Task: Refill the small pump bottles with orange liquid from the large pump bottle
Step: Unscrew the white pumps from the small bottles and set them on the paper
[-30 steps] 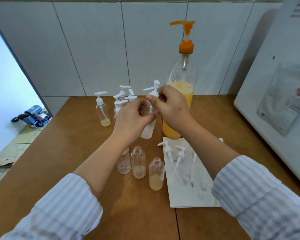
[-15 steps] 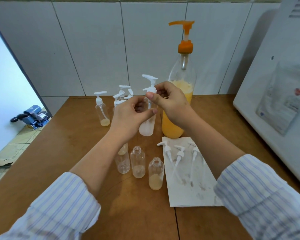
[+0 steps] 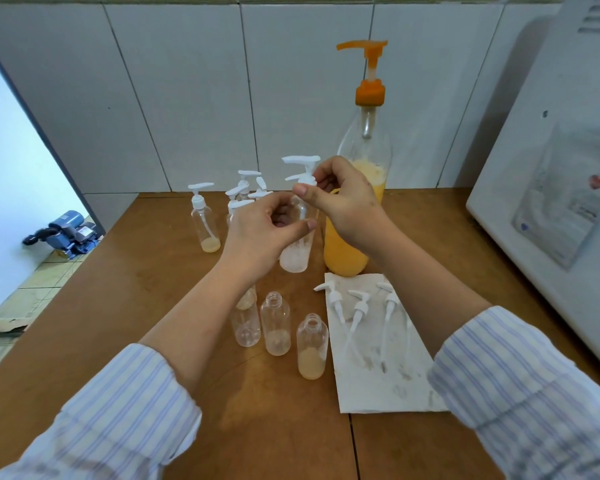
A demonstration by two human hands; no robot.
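Observation:
My left hand [image 3: 264, 230] grips a small clear bottle [image 3: 297, 252] held above the table. My right hand [image 3: 343, 206] pinches the collar of its white pump head [image 3: 302, 168], whose nozzle points left. Just behind stands the large pump bottle [image 3: 355, 244], about half full of orange liquid, with an orange pump [image 3: 369, 71]. In front of my hands stand three small open bottles [image 3: 276, 323] with a little pale liquid in them. Three loose white pumps [image 3: 359, 313] lie on a paper towel [image 3: 388, 375] to their right.
Several small capped pump bottles [image 3: 205, 220] stand at the back left of the brown table [image 3: 118, 289]. A white appliance [image 3: 551, 202] fills the right side. Tiled wall runs behind. The table's left edge drops to a floor with a blue machine [image 3: 66, 233].
The pump head has turned in my right hand's fingers, its nozzle swinging round to point left. The held bottle has stayed at about the same place.

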